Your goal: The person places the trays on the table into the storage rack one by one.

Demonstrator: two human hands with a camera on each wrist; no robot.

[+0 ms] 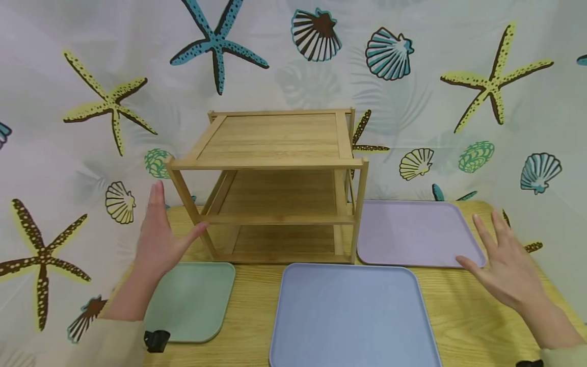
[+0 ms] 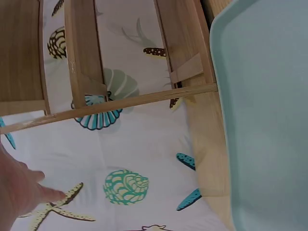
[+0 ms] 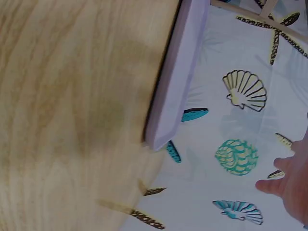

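A three-tier wooden shelf rack [image 1: 275,164] stands at the back of the table, its tiers bare. My left hand [image 1: 161,232] is raised beside the rack's left front post, thumb spread toward it; whether they touch I cannot tell. Below that hand lies a green tray [image 1: 194,300]. A blue tray [image 1: 350,311] lies in front of the rack, and a purple tray [image 1: 417,232] lies to its right. Near the purple tray's right end my right hand [image 1: 511,265] hovers with fingers spread, holding nothing. The left wrist view shows the rack's side and the green tray [image 2: 272,115].
The wooden table [image 1: 477,306] carries the rack and trays. A white cloth [image 1: 321,86] printed with starfish and shells hangs behind and at both sides. Dark bands [image 1: 157,340] sit at both wrists, over light sleeves.
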